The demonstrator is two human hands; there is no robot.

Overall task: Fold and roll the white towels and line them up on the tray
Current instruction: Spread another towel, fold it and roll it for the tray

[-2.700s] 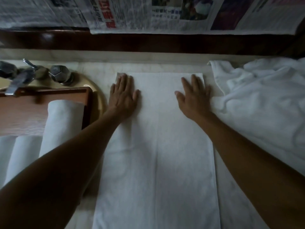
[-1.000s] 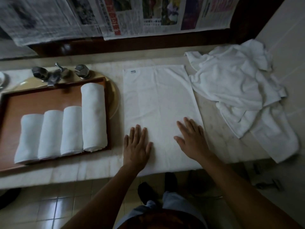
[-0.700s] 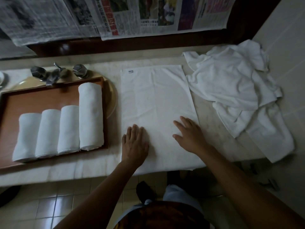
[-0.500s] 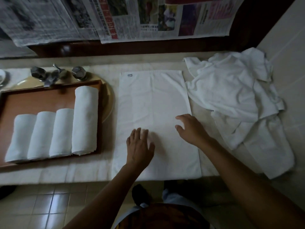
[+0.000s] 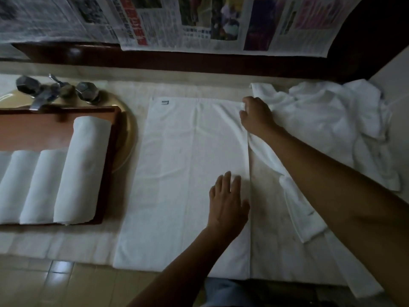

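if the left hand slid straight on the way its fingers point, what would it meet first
The left hand lies flat on the spread towel, fingers pointing away from the person. Sliding on, it would cross bare towel and probably meet the right hand at the far right corner first, though it may pass just left of it.

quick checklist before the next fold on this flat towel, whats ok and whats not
1. Flat towel spread smooth on the counter: ok.
2. Right hand pinching the far right corner: ok.
3. Left hand pressing flat near the right edge: ok.
4. Loose towel pile clear of the fold path: not ok, it touches the right edge.
5. Room on the tray for another roll: cannot tell, the left part is cut off.
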